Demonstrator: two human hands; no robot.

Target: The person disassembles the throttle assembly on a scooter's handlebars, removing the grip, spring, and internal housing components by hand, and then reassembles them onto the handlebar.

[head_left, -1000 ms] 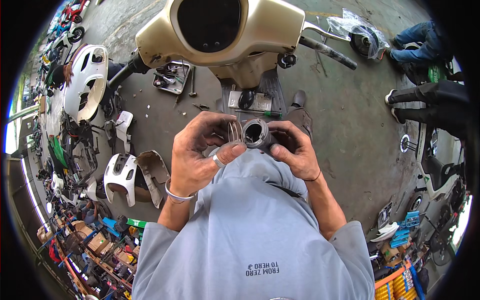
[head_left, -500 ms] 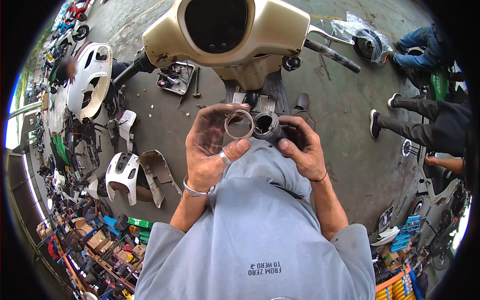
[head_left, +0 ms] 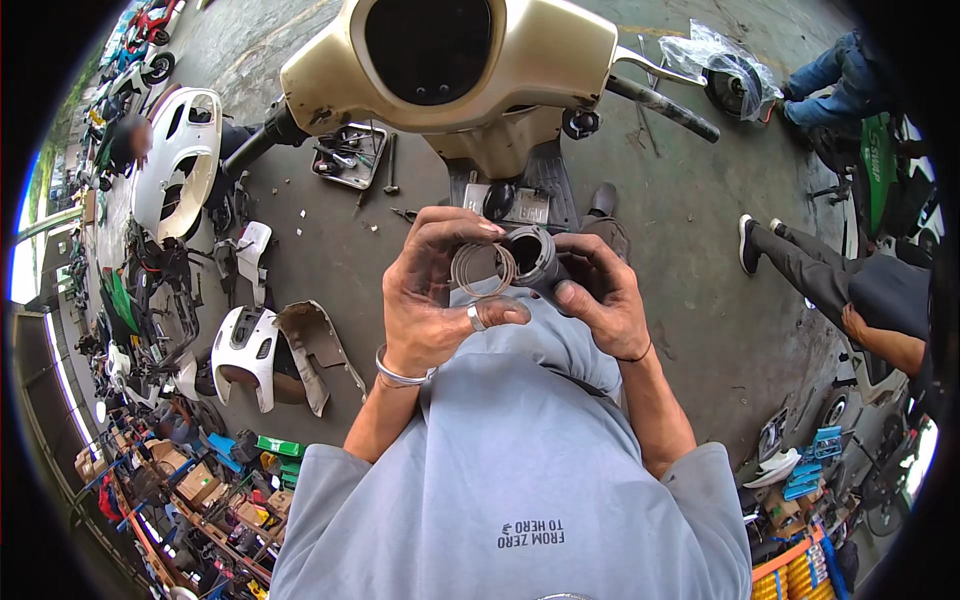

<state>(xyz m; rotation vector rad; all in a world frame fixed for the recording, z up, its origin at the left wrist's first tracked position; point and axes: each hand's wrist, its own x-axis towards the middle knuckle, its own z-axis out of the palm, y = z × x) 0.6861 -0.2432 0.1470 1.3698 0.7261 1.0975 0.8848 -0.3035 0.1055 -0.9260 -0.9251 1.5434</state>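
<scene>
A thin metal coil spring (head_left: 507,264), round and wide, is between the curled fingers and the thumb of my left hand (head_left: 420,290). Its coils are slightly fanned out at the right side. My right hand (head_left: 610,300) wraps a short black hollow tube (head_left: 543,266), its open end tilted up toward me. The spring's right edge is right beside the tube's rim; whether they touch I cannot tell. Part of the tube is hidden by my right fingers. Both hands are above my lap, and dark grime covers their fingers.
A gold scooter front with handlebars (head_left: 540,70) stands ahead of me. A tool tray (head_left: 350,155) lies on the floor ahead to the left, with white body panels (head_left: 243,355) further left. On the right, a person (head_left: 815,270) stands near a plastic-wrapped wheel (head_left: 735,85).
My left hand has shifted right with the spring, bringing it closer to the tube. The left thumb stretches further right below the spring. The person on the right has changed posture.
</scene>
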